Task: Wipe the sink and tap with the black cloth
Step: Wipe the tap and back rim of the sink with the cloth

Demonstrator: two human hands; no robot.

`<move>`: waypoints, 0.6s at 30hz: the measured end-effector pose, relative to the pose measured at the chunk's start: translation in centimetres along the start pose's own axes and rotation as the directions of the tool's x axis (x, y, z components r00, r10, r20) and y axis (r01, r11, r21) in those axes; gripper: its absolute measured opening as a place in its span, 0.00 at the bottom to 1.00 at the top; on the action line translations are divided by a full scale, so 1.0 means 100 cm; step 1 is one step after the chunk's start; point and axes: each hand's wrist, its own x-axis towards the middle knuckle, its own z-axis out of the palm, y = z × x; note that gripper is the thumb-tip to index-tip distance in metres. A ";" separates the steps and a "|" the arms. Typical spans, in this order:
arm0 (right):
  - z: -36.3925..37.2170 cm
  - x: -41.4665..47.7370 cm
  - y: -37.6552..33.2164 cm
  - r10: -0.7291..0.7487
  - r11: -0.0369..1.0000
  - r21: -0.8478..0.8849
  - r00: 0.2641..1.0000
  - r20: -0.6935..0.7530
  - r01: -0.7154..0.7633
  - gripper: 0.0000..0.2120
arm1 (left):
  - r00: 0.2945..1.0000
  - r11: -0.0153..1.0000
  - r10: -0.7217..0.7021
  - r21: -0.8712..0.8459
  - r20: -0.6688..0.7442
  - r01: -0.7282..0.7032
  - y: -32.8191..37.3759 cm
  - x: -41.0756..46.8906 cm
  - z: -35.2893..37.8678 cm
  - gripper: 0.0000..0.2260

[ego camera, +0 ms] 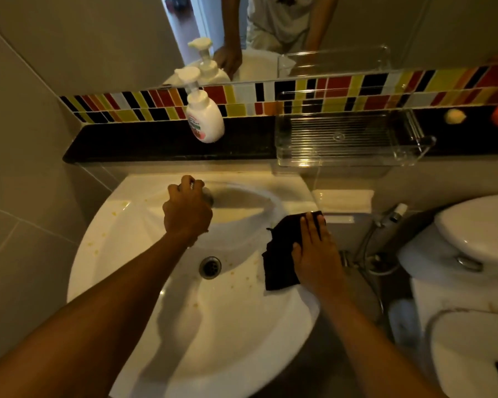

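Observation:
The white sink fills the middle of the view, with yellowish specks on its rim and basin and a metal drain in the bottom. At the back of the sink, my left hand is closed over the tap, which it mostly hides. The black cloth lies on the sink's right rim. My right hand rests flat on the cloth, fingers stretched out and pressing it down.
A white soap pump bottle and a clear plastic tray stand on the black ledge behind the sink. A toilet and a spray hose are at the right. A mirror hangs above coloured tiles.

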 end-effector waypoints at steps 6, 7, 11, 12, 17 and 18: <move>0.012 -0.112 -0.036 0.195 0.976 0.105 0.981 -0.010 -0.193 0.31 | 0.999 0.999 0.038 -0.006 0.008 -0.038 0.000 -0.004 -0.003 0.20; 0.017 -0.132 -0.046 0.217 0.971 0.102 0.976 0.010 -0.217 0.30 | 0.999 0.999 0.035 -0.008 0.005 -0.035 0.000 -0.003 -0.003 0.20; 0.031 -0.168 -0.067 0.281 0.944 0.163 0.958 0.062 -0.288 0.29 | 1.000 0.999 0.031 -0.020 -0.005 -0.031 -0.002 -0.003 -0.002 0.20; 0.032 -0.164 -0.067 0.282 0.946 0.150 0.957 0.061 -0.288 0.30 | 1.000 0.999 0.028 -0.023 -0.007 -0.028 -0.002 -0.003 -0.001 0.20; 0.024 -0.118 -0.055 0.292 0.955 0.043 0.956 0.012 -0.292 0.29 | 1.000 0.999 0.012 -0.039 0.007 -0.012 -0.003 0.000 -0.001 0.20; 0.021 -0.105 -0.050 0.279 0.960 0.023 0.960 0.001 -0.279 0.29 | 1.000 0.999 0.011 -0.051 0.011 -0.011 -0.003 0.001 0.000 0.19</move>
